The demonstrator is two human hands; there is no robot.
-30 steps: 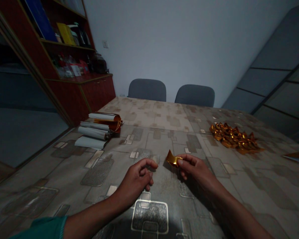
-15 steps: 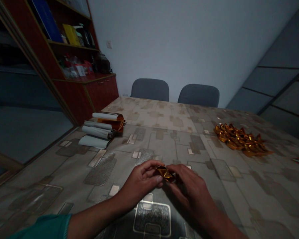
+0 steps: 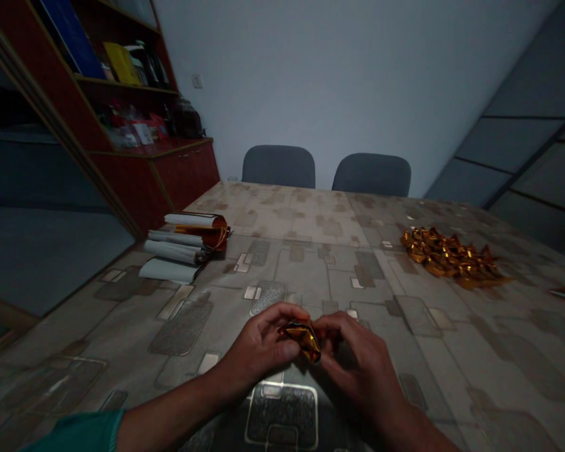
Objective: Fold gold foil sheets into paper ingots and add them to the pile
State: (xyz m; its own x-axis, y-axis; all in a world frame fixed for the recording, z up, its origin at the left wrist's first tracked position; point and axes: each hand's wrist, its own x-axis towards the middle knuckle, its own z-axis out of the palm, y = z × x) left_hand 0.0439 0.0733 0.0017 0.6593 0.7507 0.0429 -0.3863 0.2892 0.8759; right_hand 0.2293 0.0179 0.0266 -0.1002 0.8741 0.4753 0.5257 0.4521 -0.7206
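Head view: folded gold foil, glossy; left hand at its nine o'clock, right hand at three, both curled, pinching it.

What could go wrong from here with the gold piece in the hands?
The left hand grips the shiny gold piece with its thumb against it, so a hard squeeze might dent it. The right hand is at its other end; uneven pressure could skew its shape.

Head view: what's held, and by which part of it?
Folded gold foil: the left hand grips its left end; the right hand meets its right end, hold unclear.
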